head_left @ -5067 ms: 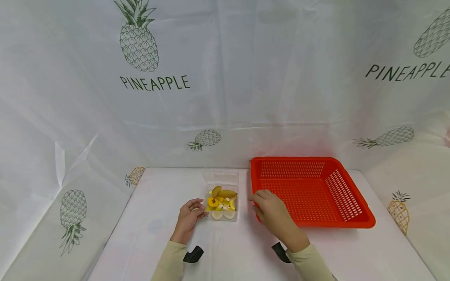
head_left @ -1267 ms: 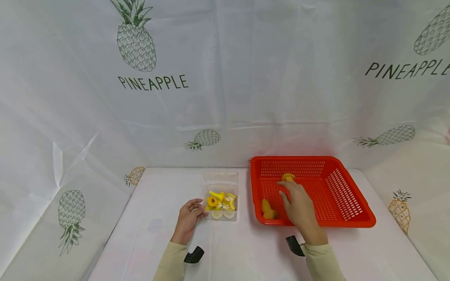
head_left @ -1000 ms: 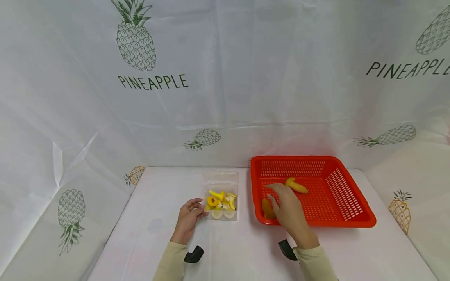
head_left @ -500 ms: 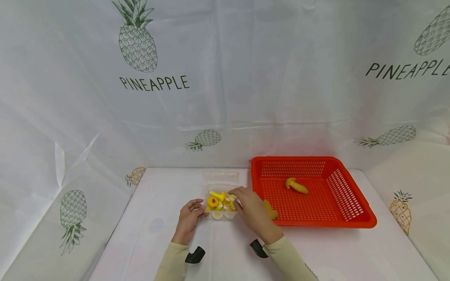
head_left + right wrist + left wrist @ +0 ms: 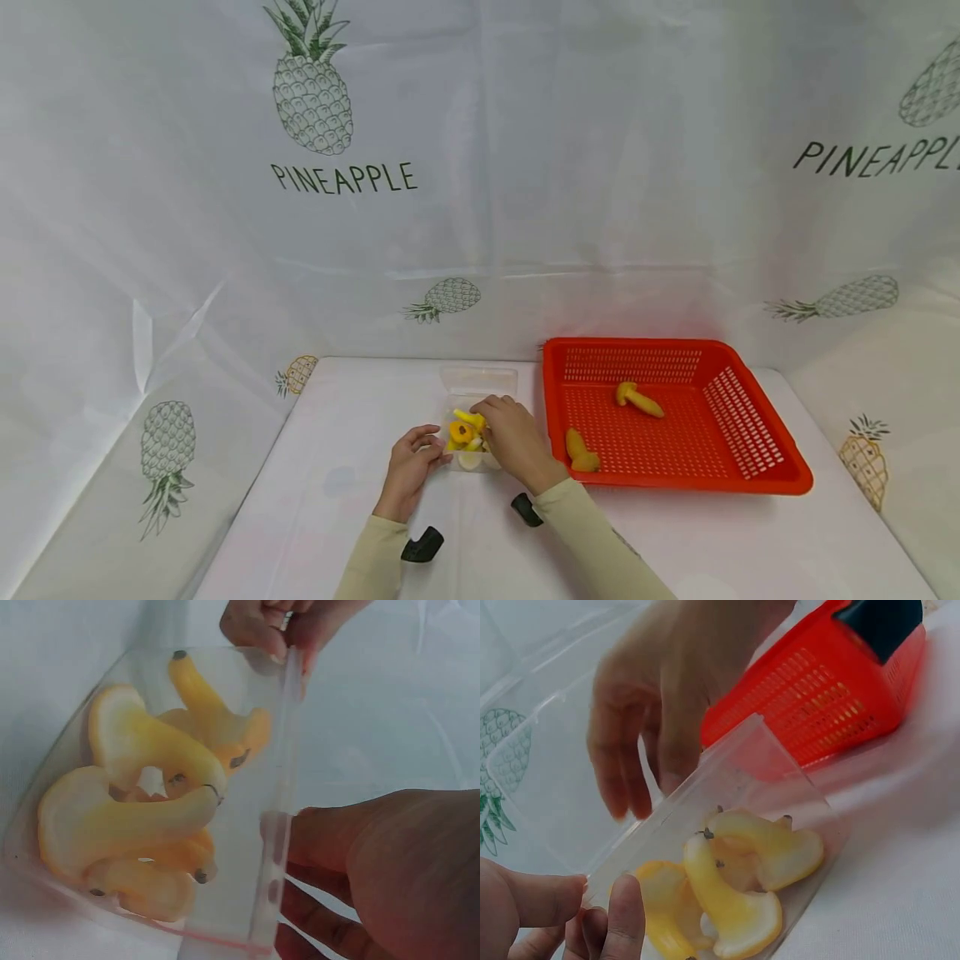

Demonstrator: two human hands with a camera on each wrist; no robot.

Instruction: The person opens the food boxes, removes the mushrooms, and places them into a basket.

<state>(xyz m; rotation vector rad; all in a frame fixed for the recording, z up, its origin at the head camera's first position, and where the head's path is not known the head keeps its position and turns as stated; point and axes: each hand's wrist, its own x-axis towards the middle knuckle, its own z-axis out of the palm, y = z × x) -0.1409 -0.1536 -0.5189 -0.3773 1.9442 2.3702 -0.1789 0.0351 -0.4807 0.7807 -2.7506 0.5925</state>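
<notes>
Clear box point(image 5: 244, 802) is being pinched by the left hand's point(image 5: 409, 467) fingers. The right hand's point(image 5: 517, 437) are dangled at its opening, just above the yellow mushrooms point(image 5: 127, 832); can't tell if any's pinched. Two more mushrooms point(image 5: 643, 402) are held in the red basket point(image 5: 675, 482), off to the right.

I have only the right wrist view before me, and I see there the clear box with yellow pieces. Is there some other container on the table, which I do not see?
Observer: Yes. The head view shows a red basket on the table, to the right of the clear box.
Operator: Thank you. Does it have something inside?
Observer: Two yellow mushroom-shaped pieces lie in it.
Operator: Do these two touch each other?
Observer: No, they lie apart: one toward the far wall, the other at the near left corner.
</notes>
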